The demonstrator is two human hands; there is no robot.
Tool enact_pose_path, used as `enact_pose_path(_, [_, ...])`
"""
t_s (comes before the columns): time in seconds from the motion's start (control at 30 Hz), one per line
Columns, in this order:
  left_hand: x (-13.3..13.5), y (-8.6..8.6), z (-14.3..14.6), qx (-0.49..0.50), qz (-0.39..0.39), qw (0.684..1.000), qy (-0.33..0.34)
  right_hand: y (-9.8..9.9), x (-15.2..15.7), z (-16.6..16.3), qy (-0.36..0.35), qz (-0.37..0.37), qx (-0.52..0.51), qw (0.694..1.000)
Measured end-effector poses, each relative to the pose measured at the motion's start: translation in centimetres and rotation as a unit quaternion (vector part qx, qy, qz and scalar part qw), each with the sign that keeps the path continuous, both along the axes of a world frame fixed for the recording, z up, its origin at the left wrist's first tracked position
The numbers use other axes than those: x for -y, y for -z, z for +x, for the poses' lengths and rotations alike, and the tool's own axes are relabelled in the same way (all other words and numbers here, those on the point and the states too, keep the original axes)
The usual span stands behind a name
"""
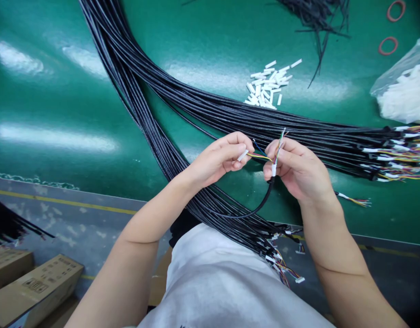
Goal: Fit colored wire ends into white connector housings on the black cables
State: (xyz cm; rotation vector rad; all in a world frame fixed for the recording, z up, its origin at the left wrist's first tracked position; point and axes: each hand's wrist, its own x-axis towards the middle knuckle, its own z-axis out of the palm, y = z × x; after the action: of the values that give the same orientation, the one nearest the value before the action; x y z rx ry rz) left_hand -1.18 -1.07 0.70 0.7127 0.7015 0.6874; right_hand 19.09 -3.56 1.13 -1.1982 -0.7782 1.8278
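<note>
Between the thumb and fingers of my left hand is a small white connector housing. Thin coloured wires, yellow and red among them, run from it to the stripped end of a black cable. My right hand pinches some of the loose wires of that same end, just above its white sleeve. A blue wire stands apart between the two hands. Below them the cable curves down into a bundle of black cables hanging over the table's near edge.
A second black cable bundle crosses the green table behind my hands. Beyond it lies a pile of white connector housings. A plastic bag of white parts sits at right, near two reddish rings. Cardboard boxes stand on the floor at left.
</note>
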Motion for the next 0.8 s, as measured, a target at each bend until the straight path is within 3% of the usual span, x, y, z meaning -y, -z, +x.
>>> enact_pose_path(0.3, [0.27, 0.33, 0.54, -0.035, 0.04, 0.998, 0.025, -0.28, -0.08, 0.11, -0.122, -0.021, -0.028, 0.992])
enact_pose_path(0.5, [0.24, 0.34, 0.37, -0.012, 0.015, 0.999, 0.036, 0.17, -0.05, 0.26, -0.113, -0.033, -0.032, 0.992])
enact_pose_path(0.63, [0.25, 0.17, 0.6, -0.033, 0.051, 0.997, 0.046, 0.36, 0.14, 0.15, -0.128, -0.018, -0.028, 0.991])
enact_pose_path(0.8, [0.42, -0.05, 0.71, -0.084, 0.103, 0.991, 0.0, 0.06, 0.05, 0.18, -0.048, 0.031, -0.013, 0.998])
